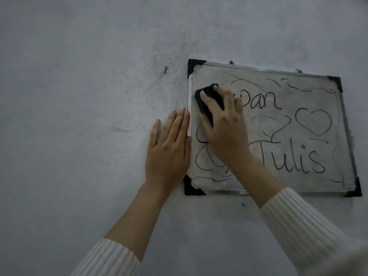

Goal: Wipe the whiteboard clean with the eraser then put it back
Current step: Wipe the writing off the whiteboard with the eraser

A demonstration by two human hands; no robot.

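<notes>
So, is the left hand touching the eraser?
Apart. The head view shows the left hand flat on the wall; a strip of the board's frame lies between it and the eraser, which the right hand grips.

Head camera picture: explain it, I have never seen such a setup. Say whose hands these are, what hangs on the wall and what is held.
No machine here: a person wears a camera on the head, so you see what they see. A whiteboard with marker writing and a heart hangs on a grey wall. The right hand has its grip on a black eraser, pressed to the board's upper left. The left hand lies flat on the wall at the board's left edge, holding nothing.
</notes>
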